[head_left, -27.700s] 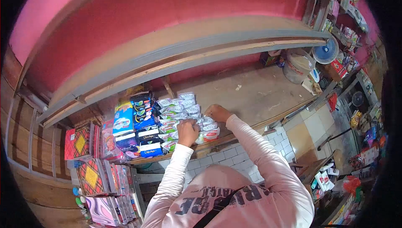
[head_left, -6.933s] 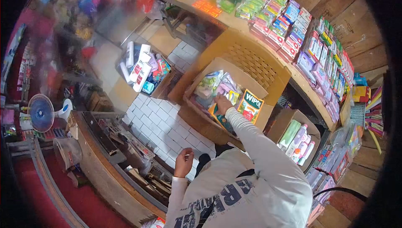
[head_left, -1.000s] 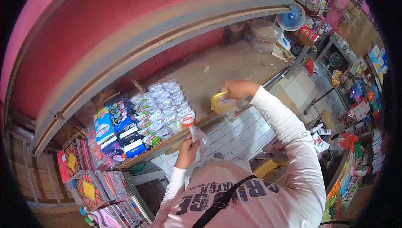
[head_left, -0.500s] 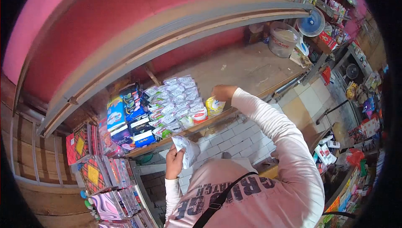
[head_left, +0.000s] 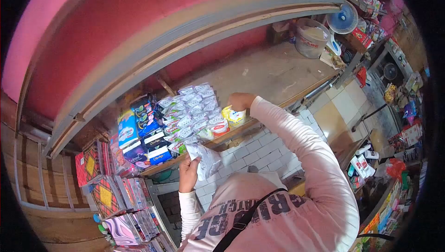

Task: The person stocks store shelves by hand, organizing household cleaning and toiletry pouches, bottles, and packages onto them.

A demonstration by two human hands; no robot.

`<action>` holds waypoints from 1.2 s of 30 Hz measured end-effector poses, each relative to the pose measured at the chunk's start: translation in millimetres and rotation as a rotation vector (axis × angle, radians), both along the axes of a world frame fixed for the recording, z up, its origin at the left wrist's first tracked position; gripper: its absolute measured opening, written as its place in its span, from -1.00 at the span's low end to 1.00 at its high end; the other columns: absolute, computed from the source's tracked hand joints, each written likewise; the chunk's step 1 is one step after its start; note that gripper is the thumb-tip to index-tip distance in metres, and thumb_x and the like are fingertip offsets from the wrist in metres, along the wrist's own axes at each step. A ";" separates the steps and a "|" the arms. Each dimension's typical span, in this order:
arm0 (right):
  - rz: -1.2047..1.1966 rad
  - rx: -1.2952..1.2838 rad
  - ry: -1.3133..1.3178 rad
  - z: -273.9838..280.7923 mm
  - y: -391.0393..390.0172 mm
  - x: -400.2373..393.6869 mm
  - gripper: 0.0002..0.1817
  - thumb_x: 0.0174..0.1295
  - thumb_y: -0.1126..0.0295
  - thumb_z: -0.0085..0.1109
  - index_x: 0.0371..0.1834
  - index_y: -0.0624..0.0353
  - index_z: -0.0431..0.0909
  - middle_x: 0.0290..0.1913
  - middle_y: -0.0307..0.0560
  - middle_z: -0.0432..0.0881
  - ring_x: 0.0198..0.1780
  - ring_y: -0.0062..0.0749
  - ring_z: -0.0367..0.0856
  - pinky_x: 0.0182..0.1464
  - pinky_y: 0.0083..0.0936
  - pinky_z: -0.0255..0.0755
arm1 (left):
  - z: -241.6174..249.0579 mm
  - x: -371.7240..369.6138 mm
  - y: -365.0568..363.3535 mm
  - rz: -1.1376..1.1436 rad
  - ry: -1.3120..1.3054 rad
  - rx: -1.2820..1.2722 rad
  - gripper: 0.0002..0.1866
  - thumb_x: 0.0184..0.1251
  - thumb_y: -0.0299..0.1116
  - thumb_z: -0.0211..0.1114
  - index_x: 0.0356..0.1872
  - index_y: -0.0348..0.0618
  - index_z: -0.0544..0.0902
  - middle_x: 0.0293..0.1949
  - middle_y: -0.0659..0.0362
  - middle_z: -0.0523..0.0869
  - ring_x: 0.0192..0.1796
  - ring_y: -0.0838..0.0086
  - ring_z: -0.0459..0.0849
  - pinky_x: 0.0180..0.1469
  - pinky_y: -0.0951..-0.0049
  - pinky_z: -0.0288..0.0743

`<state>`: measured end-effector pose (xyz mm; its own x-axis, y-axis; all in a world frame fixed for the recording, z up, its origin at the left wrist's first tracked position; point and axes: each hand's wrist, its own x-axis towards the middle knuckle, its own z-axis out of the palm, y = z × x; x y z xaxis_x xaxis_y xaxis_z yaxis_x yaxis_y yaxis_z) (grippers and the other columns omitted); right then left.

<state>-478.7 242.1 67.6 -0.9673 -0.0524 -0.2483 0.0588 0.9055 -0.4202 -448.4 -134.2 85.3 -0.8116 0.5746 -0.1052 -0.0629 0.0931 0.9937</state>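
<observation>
My left hand (head_left: pixel 188 174) is closed round the edge of a whitish plastic packet (head_left: pixel 207 161), held just in front of the shelf's front edge. My right hand (head_left: pixel 242 101) reaches over the shelf, its fingers closed on the top of a yellow-and-white packet (head_left: pixel 233 116) at the right end of the display. That packet stands on the shelf board. Left of it are tight rows of pale packets (head_left: pixel 197 108), some with green or red labels. Beyond these lie dark blue and black packs (head_left: pixel 155 138) and a light blue pack (head_left: pixel 127 128).
A wooden shelf board (head_left: pixel 259 73) runs below a long grey beam (head_left: pixel 194 34). At its far right stand a clear bucket (head_left: pixel 311 39) and a blue fan (head_left: pixel 343 18). Patterned notebooks (head_left: pixel 105 196) are stacked at lower left. White tiles (head_left: pixel 259 150) cover the floor.
My left hand has raised the whitish packet slightly towards the shelf edge. My right hand stays at the yellow-and-white packet, and the view has shifted a little.
</observation>
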 end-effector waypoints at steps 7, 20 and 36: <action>-0.083 -0.207 -0.001 31.3 0.2 4.3 -0.57 -0.10 0.30 0.25 -0.11 0.24 0.71 -0.15 0.21 0.73 -0.11 0.00 0.72 -0.06 -0.23 0.56 | 29.7 -21.5 22.1 -0.087 0.284 -0.033 -0.85 0.30 -0.51 0.20 -0.29 -0.43 0.66 -0.12 0.15 0.68 -0.09 0.50 0.55 -0.01 0.48 0.37; 0.154 -0.485 0.516 162.3 -75.3 111.9 -0.14 -0.02 0.11 0.46 0.31 0.39 0.36 0.09 0.36 0.58 0.11 0.06 0.61 0.14 -0.26 0.45 | 137.1 -21.0 118.8 0.062 0.230 0.092 -0.79 0.38 -0.42 0.15 -0.36 -0.41 0.59 -0.35 0.21 0.54 -0.25 0.51 0.51 -0.15 0.46 0.37; -0.333 -0.582 0.543 194.2 31.6 129.1 -0.64 0.35 0.19 0.22 -0.16 0.37 0.65 -0.38 -0.17 0.71 -0.34 -0.65 0.49 -0.27 -0.48 0.44 | 107.5 -74.2 224.6 -0.546 -0.029 0.171 -0.60 0.38 -0.33 0.33 0.15 -0.32 0.57 0.06 0.09 0.69 0.04 0.50 0.64 0.15 0.43 0.50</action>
<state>-349.6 273.7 261.8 -0.9316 0.2802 0.2315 -0.0605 0.5084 -0.8590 -522.5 90.4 192.8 -0.3902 0.9207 0.0083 -0.0781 -0.0420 0.9961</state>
